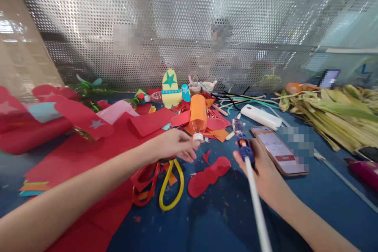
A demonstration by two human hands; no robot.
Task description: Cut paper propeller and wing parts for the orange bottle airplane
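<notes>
My right hand [261,165] is wrapped round a blue glue gun [243,141], with a long white glue stick [255,201] running out of its back toward me. Fingers loosely stretched, my left hand [178,145] hovers empty beside the white cap of an orange-wrapped plastic bottle [197,114]. Red paper wings stick out from both sides of this bottle. A red paper cutout with rounded lobes [208,177] lies on the blue table between my hands. Below my left hand are yellow-handled scissors [171,189] and a red-handled pair [147,189], their blades hidden.
Red paper sheets [97,165] cover the left side. At the back stand a yellow paper shape with a green star [169,80] and paper scraps. On the right lie a phone [280,153], a white power strip-like bar [260,116] and dried corn husks [336,114]. A perforated metal panel [177,15] rises behind.
</notes>
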